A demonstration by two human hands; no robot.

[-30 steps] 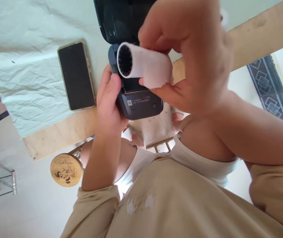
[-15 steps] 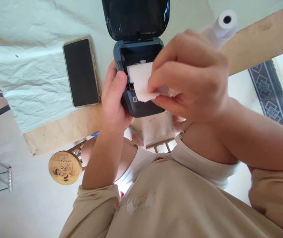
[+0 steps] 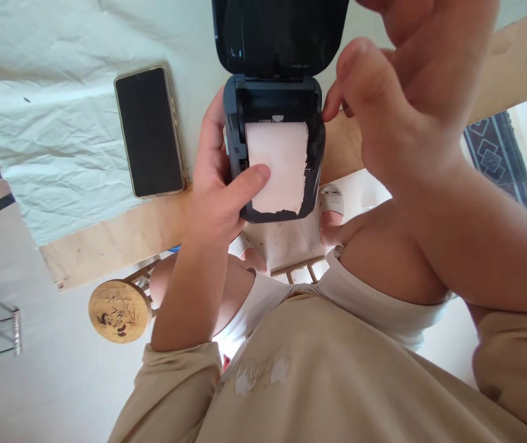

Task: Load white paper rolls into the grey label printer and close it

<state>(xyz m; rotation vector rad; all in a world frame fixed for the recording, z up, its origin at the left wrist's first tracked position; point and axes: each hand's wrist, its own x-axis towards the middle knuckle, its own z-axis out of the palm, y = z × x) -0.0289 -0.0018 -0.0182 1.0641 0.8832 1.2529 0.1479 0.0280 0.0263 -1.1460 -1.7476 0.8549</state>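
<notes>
A small dark printer (image 3: 315,191) is held in my left hand (image 3: 217,178), whose fingers wrap round its left side. Its black lid (image 3: 281,37) stands raised at the far end. White paper (image 3: 281,154) with a torn near edge lies over the printer's inside and front, and my left thumb presses on it. My right hand (image 3: 401,92) is at the printer's right side, with its fingers apart and nothing held; one fingertip is by the casing's right edge. Part of this hand runs out of the top of the view.
A phone (image 3: 150,132) with a dark screen lies on the pale green cloth (image 3: 74,154), left of the printer. The wooden table edge (image 3: 120,237) runs below it. A round wooden stool (image 3: 119,311) stands on the floor at lower left.
My right hand has let go of the paper and moved up and right. The paper now lies flat, my left thumb has moved onto it, and the printer has shifted slightly right. The white roll is out of sight.
</notes>
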